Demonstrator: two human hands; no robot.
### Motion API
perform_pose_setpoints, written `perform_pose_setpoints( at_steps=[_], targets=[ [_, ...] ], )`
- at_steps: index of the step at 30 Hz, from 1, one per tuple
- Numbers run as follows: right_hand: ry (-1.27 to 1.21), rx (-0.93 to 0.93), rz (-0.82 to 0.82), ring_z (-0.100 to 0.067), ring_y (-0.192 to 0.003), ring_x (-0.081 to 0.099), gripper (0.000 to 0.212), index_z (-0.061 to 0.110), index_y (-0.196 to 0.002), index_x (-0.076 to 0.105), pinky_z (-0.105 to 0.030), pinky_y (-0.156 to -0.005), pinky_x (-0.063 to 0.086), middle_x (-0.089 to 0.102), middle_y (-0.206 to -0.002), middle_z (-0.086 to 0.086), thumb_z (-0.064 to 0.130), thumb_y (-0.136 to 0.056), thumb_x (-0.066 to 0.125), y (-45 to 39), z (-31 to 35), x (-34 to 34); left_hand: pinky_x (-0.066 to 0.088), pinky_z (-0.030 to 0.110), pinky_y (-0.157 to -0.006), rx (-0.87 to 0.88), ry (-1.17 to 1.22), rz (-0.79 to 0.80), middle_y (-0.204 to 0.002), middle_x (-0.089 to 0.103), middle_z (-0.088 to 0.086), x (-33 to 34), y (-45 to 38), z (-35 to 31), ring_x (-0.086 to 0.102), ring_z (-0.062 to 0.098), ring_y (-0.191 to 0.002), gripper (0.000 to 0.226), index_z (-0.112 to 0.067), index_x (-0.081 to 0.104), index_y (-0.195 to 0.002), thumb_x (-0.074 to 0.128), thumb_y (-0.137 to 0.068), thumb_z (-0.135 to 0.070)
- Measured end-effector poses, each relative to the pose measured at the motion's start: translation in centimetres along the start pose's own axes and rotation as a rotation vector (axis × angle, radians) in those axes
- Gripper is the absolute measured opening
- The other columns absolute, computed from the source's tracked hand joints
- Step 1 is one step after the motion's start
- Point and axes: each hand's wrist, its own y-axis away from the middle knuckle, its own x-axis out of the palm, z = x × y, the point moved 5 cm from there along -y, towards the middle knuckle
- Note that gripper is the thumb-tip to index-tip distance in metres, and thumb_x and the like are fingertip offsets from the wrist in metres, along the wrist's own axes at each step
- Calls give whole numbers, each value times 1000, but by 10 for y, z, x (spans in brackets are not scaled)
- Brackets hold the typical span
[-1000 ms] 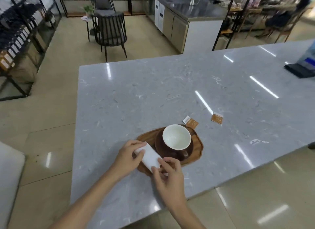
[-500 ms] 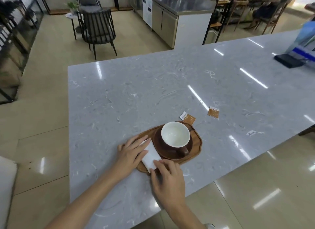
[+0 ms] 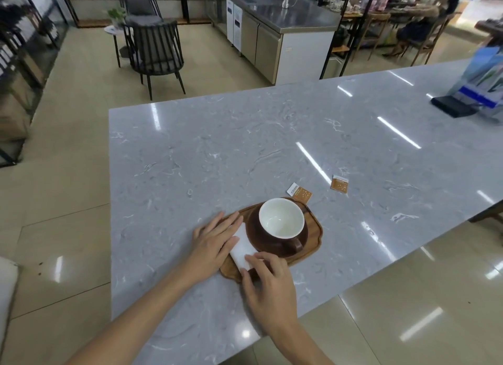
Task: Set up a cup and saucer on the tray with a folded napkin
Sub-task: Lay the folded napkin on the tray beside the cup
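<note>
A brown cup with a white inside (image 3: 281,222) stands on a brown saucer (image 3: 258,239), both on an oval wooden tray (image 3: 313,230) near the counter's front edge. A folded white napkin (image 3: 242,249) lies flat on the tray's left part, beside the saucer. My left hand (image 3: 215,241) rests flat on the napkin's left side with fingers stretched out. My right hand (image 3: 268,279) presses its fingertips onto the napkin's near end and covers the tray's near rim.
Two small orange sachets (image 3: 299,192) (image 3: 339,184) lie on the grey marble counter (image 3: 245,147) just beyond the tray. A blue-and-black stand (image 3: 473,92) sits at the far right. The counter's front edge runs close below my right hand.
The napkin went from lifted between my fingers to lying flat on the tray. My left hand has flattened over it. The camera has moved closer.
</note>
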Motion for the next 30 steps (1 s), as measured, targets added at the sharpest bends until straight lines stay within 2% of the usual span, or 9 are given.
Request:
perform_pose_setpoints(
  at_steps=[6, 8, 10, 14, 17, 20, 22, 26, 30],
  targets=[
    [-130, -100, -111, -12, -101, 63, 18, 22, -108, 77, -21, -83, 51, 69, -107, 8, 24, -93, 66, -30, 2, -55, 23, 31, -114, 58, 74, -111, -164, 26, -19, -29, -10, -10, 14, 4, -153, 47, -35, 35, -154, 40, -107, -32],
    [-146, -109, -144, -13, -99, 64, 20, 21, -107, 76, -25, -81, 53, 70, -105, 8, 24, -94, 61, -48, -4, -75, 22, 27, -120, 103, 109, -146, -162, 33, -11, -42, -20, -14, 22, 8, -152, 47, -26, 42, -152, 48, -105, -26],
    [-166, -87, -163, -15, -98, 65, 21, 20, -105, 76, -30, -75, 57, 71, -105, 7, 24, -95, 58, -67, -13, -91, 20, 19, -120, 104, 162, -147, -158, 35, -14, -50, -30, -16, 28, 3, -147, 48, -25, 45, -151, 51, -103, -22],
    [-184, -58, -153, -11, -92, 64, 19, 25, -106, 75, -24, -69, 54, 70, -102, 12, 16, -95, 63, -104, -38, -113, 31, 20, -113, 37, 250, -149, -151, 46, -15, -55, -54, -20, 40, -4, -135, 51, -33, 43, -151, 51, -101, -23],
    [-215, 4, -129, -6, -85, 66, 20, 24, -106, 75, -18, -65, 54, 69, -98, 11, 11, -95, 66, -134, -66, -117, 35, 18, -105, -32, 272, -190, -143, 50, -15, -54, -74, -25, 47, -2, -125, 50, -34, 45, -149, 52, -100, -24],
    [-202, 93, -53, 5, -86, 65, 17, 23, -110, 73, -10, -65, 50, 70, -102, 10, 19, -97, 63, -163, -101, -108, 45, 23, -97, -94, 294, -205, -133, 58, -11, -47, -96, -31, 55, 3, -112, 46, -33, 52, -142, 58, -97, -26],
    [-166, 135, 15, 6, -84, 63, 18, 25, -112, 72, -16, -70, 51, 72, -107, 9, 23, -98, 60, -182, -124, -98, 49, 26, -94, -133, 320, -167, -130, 59, -11, -38, -111, -35, 57, 5, -109, 45, -35, 53, -141, 59, -97, -30],
    [-94, 216, 181, -8, -90, 68, 26, 21, -119, 69, -31, -79, 58, 73, -115, 2, 31, -97, 60, -211, -163, -74, 52, 32, -98, -253, 342, -98, -131, 60, -8, -21, -140, -41, 59, 11, -112, 43, -33, 53, -140, 58, -98, -32],
    [13, 237, 405, -19, -107, 68, 51, 20, -133, 60, -37, -85, 57, 68, -125, 0, 48, -91, 64, -227, -182, -49, 48, 24, -97, -341, 377, -7, -133, 65, -2, -5, -164, -50, 64, 14, -109, 37, -24, 61, -135, 60, -98, -26]
  ],
)
